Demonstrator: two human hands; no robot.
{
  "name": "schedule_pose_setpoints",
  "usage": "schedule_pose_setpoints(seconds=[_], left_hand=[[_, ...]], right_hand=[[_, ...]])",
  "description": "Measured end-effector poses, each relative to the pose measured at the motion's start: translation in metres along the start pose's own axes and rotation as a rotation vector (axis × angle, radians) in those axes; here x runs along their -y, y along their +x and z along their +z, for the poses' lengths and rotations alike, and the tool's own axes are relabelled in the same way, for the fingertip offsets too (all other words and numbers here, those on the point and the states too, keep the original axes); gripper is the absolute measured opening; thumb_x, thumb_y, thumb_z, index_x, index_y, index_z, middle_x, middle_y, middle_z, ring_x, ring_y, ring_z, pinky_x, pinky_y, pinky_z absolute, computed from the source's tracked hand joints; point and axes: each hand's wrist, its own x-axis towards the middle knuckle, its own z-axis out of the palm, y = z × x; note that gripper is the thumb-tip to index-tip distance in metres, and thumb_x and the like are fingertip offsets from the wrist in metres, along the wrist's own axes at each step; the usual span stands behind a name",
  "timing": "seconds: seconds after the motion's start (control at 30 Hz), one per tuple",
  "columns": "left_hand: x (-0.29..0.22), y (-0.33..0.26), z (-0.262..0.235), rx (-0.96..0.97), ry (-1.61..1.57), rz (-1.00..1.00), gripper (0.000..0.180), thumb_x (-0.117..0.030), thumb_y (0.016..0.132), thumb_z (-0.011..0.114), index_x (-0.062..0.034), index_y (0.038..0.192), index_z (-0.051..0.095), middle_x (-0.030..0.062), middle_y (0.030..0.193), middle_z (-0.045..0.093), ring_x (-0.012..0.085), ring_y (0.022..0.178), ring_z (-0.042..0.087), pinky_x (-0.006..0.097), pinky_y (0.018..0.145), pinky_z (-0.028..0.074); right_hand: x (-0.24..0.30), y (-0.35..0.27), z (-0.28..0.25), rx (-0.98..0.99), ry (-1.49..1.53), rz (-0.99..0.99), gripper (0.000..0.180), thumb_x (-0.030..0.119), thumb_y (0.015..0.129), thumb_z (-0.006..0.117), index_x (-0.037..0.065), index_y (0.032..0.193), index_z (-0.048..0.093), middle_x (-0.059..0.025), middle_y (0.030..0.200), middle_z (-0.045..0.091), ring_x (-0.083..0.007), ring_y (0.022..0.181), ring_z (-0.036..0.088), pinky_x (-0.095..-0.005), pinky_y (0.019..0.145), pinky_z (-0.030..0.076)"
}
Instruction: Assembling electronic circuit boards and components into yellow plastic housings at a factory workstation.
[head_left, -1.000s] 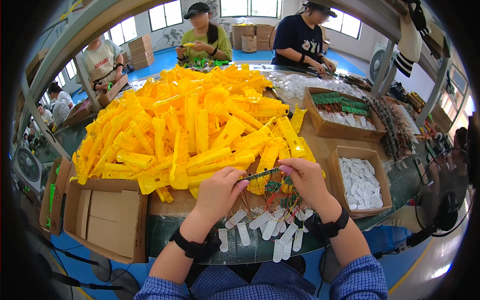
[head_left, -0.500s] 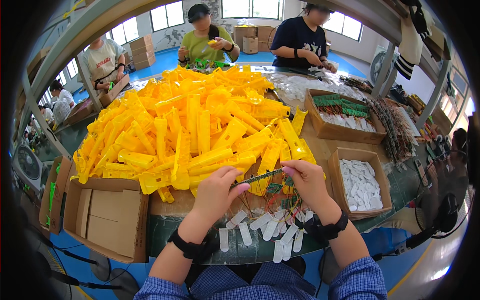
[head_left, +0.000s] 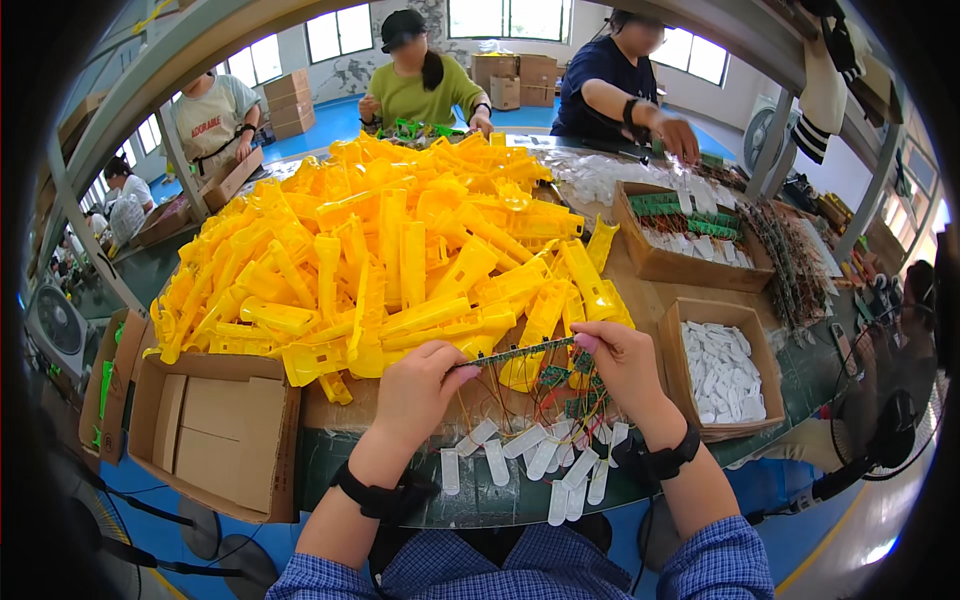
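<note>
Clock centred on the strip, 12 away from the wearer; left hand (head_left: 418, 385) at 9, thumb and fingers pinched on the strip's left end; thin dark circuit strip (head_left: 520, 352) spans the gap between the hands, above the near side of the table, right end a bit higher; right hand (head_left: 622, 365) at 3, fingertips closed on the right end.

Handling, my read: very light, fairly stiff along its length but likely to flex or crack if bent; small parts along it look fragile; hold by the ends or long edges, don't pull on leads; thin wires (head_left: 499, 398) hang at 6, soft, easy to snag; can't tell which ones join the strip.

Around, left to right: open carton (head_left: 286, 470) at 8, cardboard pieces inside; big heap of yellow plastic shells (head_left: 390, 250) from 10 to 12, its near edge close to the left hand, main obstruction on the far side; white tabs (head_left: 540, 458) at 6, lying near the table edge among the wires, tangle risk; small green boards (head_left: 552, 376) at 5, just below the strip; co-worker's hand (head_left: 680, 140) at 1, well apart; box of green boards and white pieces (head_left: 690, 268) at 2; box of white pieces (head_left: 682, 405) at 3, just beyond the right hand; wire bundle (head_left: 795, 250) past both boxes, between 2 and 3.
</note>
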Motion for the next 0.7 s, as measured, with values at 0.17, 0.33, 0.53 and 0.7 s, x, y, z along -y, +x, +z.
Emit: schedule_pose_setpoints(seconds=[0.17,0.33,0.53,0.7], left_hand=[[0.004,-0.008,-0.002,-0.161,0.074,0.023,0.029,-0.028,0.079,0.064,-0.0029,0.093,0.063,0.0119,0.088,0.063,0.0292,0.08,0.061,0.036,0.067,0.049],[0.009,-0.011,-0.007,-0.115,0.044,-0.037,0.03,-0.03,0.079,0.065,-0.0027,0.091,0.063,0.0123,0.085,0.063,0.0293,0.078,0.061,0.036,0.067,0.049],[-0.001,-0.01,-0.014,0.044,0.129,-0.117,0.029,-0.031,0.078,0.065,-0.0041,0.088,0.061,0.0121,0.082,0.062,0.0289,0.074,0.061,0.036,0.066,0.049],[-0.014,0.007,0.001,-0.162,0.245,0.239,0.037,-0.033,0.082,0.061,-0.0053,0.105,0.055,0.0107,0.081,0.063,0.0295,0.073,0.061,0.039,0.063,0.048]], right_hand=[[0.0,-0.001,-0.002,-0.016,0.014,0.008,0.016,0.01,0.082,0.063,0.001,0.095,0.066,-0.0141,0.083,0.067,-0.0206,0.075,0.065,-0.0271,0.069,0.049],[-0.006,0.0,-0.002,-0.028,0.006,0.006,0.016,0.01,0.083,0.063,-0.001,0.094,0.066,-0.0092,0.08,0.067,-0.0121,0.073,0.062,-0.0236,0.068,0.048],[-0.011,-0.001,-0.003,-0.055,0.008,0.048,0.016,0.01,0.084,0.063,-0.001,0.095,0.066,-0.0077,0.082,0.067,-0.0112,0.075,0.062,-0.0234,0.069,0.048],[-0.012,0.002,-0.003,-0.02,0.041,0.02,0.015,0.01,0.082,0.063,0.0,0.093,0.066,-0.0124,0.082,0.067,-0.0189,0.074,0.065,-0.0267,0.068,0.049]])
